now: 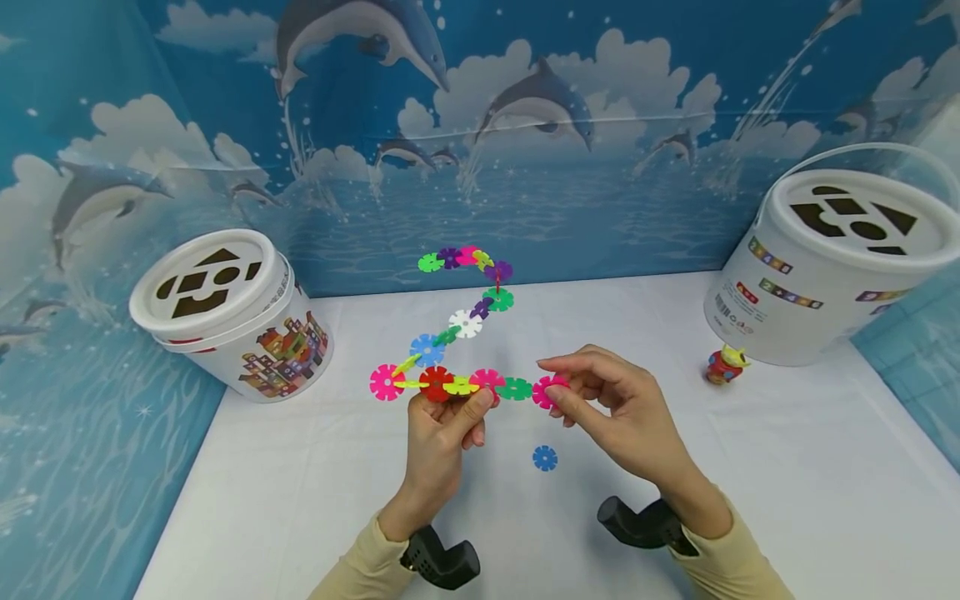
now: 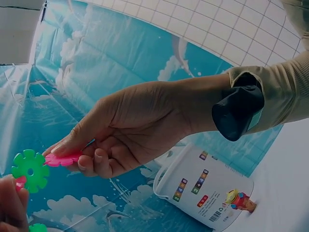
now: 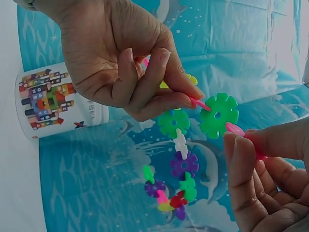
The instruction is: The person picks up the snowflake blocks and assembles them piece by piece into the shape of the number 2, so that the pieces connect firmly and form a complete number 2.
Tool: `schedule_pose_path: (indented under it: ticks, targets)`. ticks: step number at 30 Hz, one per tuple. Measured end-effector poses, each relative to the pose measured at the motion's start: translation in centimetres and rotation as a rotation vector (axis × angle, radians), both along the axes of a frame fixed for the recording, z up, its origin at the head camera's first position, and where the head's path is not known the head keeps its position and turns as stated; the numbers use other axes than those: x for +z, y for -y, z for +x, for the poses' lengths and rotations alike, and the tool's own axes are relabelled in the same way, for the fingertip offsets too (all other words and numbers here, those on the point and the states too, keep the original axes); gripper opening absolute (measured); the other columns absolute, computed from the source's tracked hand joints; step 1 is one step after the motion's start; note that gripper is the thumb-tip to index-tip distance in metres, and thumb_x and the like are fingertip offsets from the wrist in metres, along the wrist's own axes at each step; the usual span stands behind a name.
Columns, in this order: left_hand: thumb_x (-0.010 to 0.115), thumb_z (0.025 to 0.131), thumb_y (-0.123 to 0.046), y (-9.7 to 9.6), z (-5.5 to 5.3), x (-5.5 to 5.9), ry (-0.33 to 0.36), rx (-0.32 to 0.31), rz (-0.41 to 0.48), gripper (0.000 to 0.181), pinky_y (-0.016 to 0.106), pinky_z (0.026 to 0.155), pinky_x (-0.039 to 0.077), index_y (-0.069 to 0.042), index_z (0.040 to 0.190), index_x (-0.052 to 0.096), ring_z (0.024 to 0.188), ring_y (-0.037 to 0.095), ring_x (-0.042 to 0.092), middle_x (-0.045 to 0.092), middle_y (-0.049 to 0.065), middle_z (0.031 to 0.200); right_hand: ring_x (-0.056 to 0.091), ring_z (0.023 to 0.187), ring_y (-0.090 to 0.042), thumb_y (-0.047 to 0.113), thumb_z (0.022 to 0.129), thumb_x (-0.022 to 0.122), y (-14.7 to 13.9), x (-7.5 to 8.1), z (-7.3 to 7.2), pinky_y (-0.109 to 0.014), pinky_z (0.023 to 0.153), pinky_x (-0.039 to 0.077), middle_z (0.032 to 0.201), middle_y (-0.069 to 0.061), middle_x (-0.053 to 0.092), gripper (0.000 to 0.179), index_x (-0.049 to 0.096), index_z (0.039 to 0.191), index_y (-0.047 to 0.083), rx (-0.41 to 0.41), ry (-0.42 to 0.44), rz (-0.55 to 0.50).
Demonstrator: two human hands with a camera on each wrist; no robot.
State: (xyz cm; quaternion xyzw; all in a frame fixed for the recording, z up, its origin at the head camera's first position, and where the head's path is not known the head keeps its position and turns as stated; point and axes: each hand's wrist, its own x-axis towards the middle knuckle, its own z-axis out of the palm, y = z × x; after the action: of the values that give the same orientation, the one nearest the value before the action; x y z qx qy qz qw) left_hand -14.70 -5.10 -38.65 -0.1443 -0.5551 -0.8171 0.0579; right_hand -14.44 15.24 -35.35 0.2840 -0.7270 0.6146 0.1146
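A long zigzag chain of notched plastic discs in many colours extends upward from my hands. My left hand pinches a pink disc near its lower end between thumb and fingers. To the right of that, a green disc links on edgewise, as the right wrist view shows. My right hand pinches another pink disc, its edge right at the green disc's rim. Below the hands, a loose blue disc lies on the white table.
A white lidded bucket with shape holes stands at the left. A larger handled bucket stands at the right, with a small toy figure in front. A dolphin-print backdrop hangs behind the table.
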Motion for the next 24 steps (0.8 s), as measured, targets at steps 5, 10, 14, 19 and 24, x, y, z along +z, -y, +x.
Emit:
schedule_pose_path:
  ticks: [5, 10, 14, 19, 24]
  targets:
    - [0.063, 0.09, -0.003, -0.04, 0.04, -0.03, -0.008, -0.001, -0.013, 0.023, 0.019, 0.042, 0.035, 0.018, 0.084, 0.056, 0.043, 0.01, 0.047, 0.066, 0.005, 0.069, 0.064, 0.061, -0.018, -0.012, 0.082, 0.066, 0.08, -0.06, 0.06, -0.028, 0.053, 0.053, 0.077, -0.008, 0.066, 0.021, 0.062, 0.1, -0.003, -0.043, -0.004, -0.032]
    - [0.063, 0.089, -0.004, -0.08, 0.08, -0.09, -0.025, -0.019, -0.03, 0.024, 0.018, 0.043, 0.037, 0.018, 0.083, 0.057, 0.044, 0.009, 0.049, 0.066, 0.004, 0.068, 0.065, 0.062, -0.018, -0.008, 0.082, 0.068, 0.24, -0.19, 0.16, -0.029, 0.052, 0.054, 0.08, -0.012, 0.067, 0.016, 0.062, 0.097, -0.003, -0.054, 0.004, -0.059]
    - [0.063, 0.09, -0.005, -0.19, 0.15, -0.13, -0.018, -0.024, -0.02, 0.025, 0.017, 0.043, 0.036, 0.018, 0.083, 0.057, 0.044, 0.008, 0.048, 0.066, 0.004, 0.069, 0.065, 0.062, -0.019, -0.008, 0.082, 0.069, 0.42, -0.3, 0.16, -0.029, 0.052, 0.054, 0.08, -0.013, 0.066, 0.015, 0.062, 0.095, -0.003, -0.038, -0.004, -0.088]
    - [0.063, 0.089, -0.004, -0.31, 0.25, -0.2, -0.016, -0.021, 0.0, 0.024, 0.017, 0.042, 0.035, 0.019, 0.083, 0.056, 0.043, 0.009, 0.047, 0.066, 0.003, 0.069, 0.063, 0.061, -0.018, -0.012, 0.081, 0.067, 0.69, -0.46, 0.19, -0.028, 0.053, 0.054, 0.08, -0.01, 0.064, 0.016, 0.061, 0.092, -0.002, -0.033, -0.042, -0.11]
    - [0.064, 0.09, -0.005, -0.45, 0.27, -0.18, -0.02, -0.02, -0.007, 0.025, 0.018, 0.042, 0.034, 0.018, 0.083, 0.056, 0.044, 0.008, 0.048, 0.066, 0.003, 0.069, 0.063, 0.061, -0.017, -0.012, 0.081, 0.067, 0.63, -0.48, 0.07, -0.027, 0.053, 0.054, 0.08, -0.01, 0.063, 0.016, 0.062, 0.094, -0.004, -0.018, -0.075, -0.138]
